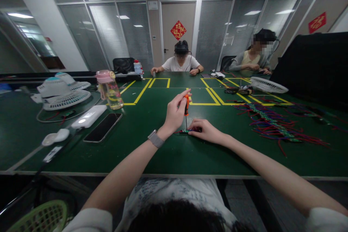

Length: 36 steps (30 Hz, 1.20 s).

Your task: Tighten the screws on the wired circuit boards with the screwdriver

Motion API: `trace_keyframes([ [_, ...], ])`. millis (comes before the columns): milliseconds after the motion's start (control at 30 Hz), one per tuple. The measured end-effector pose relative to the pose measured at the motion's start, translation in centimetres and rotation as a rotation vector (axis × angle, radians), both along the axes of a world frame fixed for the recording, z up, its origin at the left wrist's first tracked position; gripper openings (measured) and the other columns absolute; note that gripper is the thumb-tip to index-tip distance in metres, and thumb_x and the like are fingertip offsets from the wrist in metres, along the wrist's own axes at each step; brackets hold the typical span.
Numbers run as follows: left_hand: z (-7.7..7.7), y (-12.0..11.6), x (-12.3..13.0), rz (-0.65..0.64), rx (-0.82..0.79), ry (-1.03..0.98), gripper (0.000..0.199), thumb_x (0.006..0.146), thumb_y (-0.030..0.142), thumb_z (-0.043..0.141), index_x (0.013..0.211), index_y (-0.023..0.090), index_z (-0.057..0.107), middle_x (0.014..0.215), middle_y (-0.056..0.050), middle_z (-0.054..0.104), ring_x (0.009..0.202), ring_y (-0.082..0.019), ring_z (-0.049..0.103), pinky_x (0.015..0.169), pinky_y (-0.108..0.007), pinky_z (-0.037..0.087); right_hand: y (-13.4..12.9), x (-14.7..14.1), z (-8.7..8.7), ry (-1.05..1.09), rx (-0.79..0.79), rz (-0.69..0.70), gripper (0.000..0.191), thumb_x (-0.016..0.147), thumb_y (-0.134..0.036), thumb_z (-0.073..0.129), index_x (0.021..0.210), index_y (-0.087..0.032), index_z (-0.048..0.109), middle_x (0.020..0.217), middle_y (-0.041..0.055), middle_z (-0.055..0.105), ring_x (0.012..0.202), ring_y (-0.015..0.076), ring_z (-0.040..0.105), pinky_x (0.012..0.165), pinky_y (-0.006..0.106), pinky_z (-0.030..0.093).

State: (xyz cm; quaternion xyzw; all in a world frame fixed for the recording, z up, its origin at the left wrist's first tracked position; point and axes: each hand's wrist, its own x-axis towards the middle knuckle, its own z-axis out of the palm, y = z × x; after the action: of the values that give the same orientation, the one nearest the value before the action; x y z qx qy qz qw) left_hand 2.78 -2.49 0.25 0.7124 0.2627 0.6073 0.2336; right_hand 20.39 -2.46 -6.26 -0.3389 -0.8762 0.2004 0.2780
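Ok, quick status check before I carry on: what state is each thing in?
Circuit board: lying flat
Screwdriver: upright, tip down at the circuit board
Left hand: gripping the screwdriver
Right hand: fingertips at the circuit board
Phone: flat, screen dark
Bottle: upright, lid on
Center door: shut

12 o'clock: red diamond sign (178, 30) on beige door (179, 12), reads 招财进宝. 2 o'clock: red placard (317, 23) on beige panel (333, 7), reads 福.

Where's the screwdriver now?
In the head view, just right of centre, the screwdriver stands upright in the left hand, tip at the circuit board by the right hand.
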Motion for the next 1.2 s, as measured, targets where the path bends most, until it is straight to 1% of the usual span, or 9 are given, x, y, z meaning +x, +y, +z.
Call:
trace_keyframes([
  [100,-0.11,0.02,0.10,0.072,0.053,0.014,0.027,0.094,0.025,0.050,0.118,0.022,0.063,0.101,-0.005,0.066,0.087,-0.014,0.063,0.079,-0.026,0.051,-0.07,0.01,0.07,-0.007,-0.002,-0.003,0.019,0.085,-0.030,0.064,0.091,-0.014,0.072,0.079,0.0040,0.059,0.064,0.0127,0.055,0.059,0.024,0.044],
  [233,0.08,-0.29,0.11,0.193,0.137,0.060,0.020,0.087,0.028,0.062,0.104,0.022,0.068,0.091,-0.003,0.058,0.083,-0.013,0.057,0.077,-0.024,0.050,-0.11,-0.01,0.11,-0.005,-0.003,-0.003,0.019,0.085,-0.030,0.064,0.090,-0.014,0.071,0.078,0.0037,0.059,0.064,0.0127,0.056,0.060,0.025,0.045],
  [433,-0.01,-0.20,0.08,0.092,0.084,0.054,0.031,0.097,0.022,0.041,0.120,0.021,0.061,0.111,-0.007,0.062,0.102,-0.016,0.059,0.087,-0.029,0.048,-0.08,-0.01,0.10,-0.001,-0.006,-0.006,0.019,0.085,-0.031,0.063,0.091,-0.014,0.071,0.080,0.0041,0.059,0.065,0.0128,0.056,0.060,0.025,0.045],
  [500,-0.21,0.03,0.11,0.067,0.045,0.028,0.033,0.097,0.022,0.039,0.125,0.021,0.057,0.112,-0.007,0.065,0.098,-0.016,0.061,0.086,-0.029,0.049,-0.07,0.01,0.09,-0.001,-0.008,-0.003,0.020,0.085,-0.031,0.063,0.092,-0.014,0.071,0.080,0.0042,0.059,0.065,0.0129,0.056,0.060,0.025,0.045],
  [733,-0.04,-0.16,0.02,0.175,0.099,0.069,0.023,0.091,0.027,0.056,0.110,0.021,0.065,0.096,-0.004,0.059,0.087,-0.014,0.058,0.078,-0.025,0.049,-0.10,-0.02,0.10,-0.009,-0.007,-0.004,0.020,0.085,-0.031,0.063,0.092,-0.014,0.071,0.080,0.0041,0.059,0.065,0.0131,0.056,0.061,0.025,0.045],
  [833,0.10,-0.36,0.03,0.182,0.102,0.083,0.025,0.095,0.026,0.048,0.111,0.022,0.065,0.099,-0.005,0.059,0.092,-0.014,0.058,0.083,-0.026,0.048,-0.16,-0.07,0.16,-0.012,-0.003,-0.012,0.019,0.084,-0.030,0.064,0.091,-0.014,0.071,0.079,0.0039,0.059,0.064,0.0127,0.055,0.060,0.025,0.044],
  [967,-0.04,-0.26,0.20,0.093,0.071,0.058,0.032,0.098,0.022,0.039,0.123,0.022,0.058,0.110,-0.006,0.063,0.097,-0.014,0.061,0.087,-0.028,0.048,-0.22,-0.12,0.25,-0.007,-0.008,-0.005,0.019,0.085,-0.030,0.064,0.091,-0.014,0.071,0.080,0.0040,0.059,0.064,0.0125,0.056,0.059,0.024,0.044],
  [1067,-0.09,-0.21,0.25,0.096,0.084,0.044,0.028,0.094,0.024,0.049,0.120,0.022,0.060,0.103,-0.005,0.064,0.089,-0.014,0.061,0.078,-0.026,0.050,-0.18,-0.08,0.22,-0.007,-0.003,-0.004,0.019,0.085,-0.030,0.064,0.091,-0.014,0.071,0.079,0.0038,0.059,0.064,0.0125,0.055,0.060,0.024,0.045],
  [1200,0.14,-0.43,0.13,0.206,0.134,0.074,0.021,0.088,0.029,0.061,0.106,0.022,0.068,0.092,-0.003,0.055,0.082,-0.012,0.056,0.076,-0.024,0.049,-0.06,0.00,0.08,-0.012,0.005,-0.004,0.019,0.085,-0.029,0.064,0.091,-0.014,0.071,0.081,0.0044,0.060,0.067,0.0132,0.056,0.060,0.024,0.045],
])
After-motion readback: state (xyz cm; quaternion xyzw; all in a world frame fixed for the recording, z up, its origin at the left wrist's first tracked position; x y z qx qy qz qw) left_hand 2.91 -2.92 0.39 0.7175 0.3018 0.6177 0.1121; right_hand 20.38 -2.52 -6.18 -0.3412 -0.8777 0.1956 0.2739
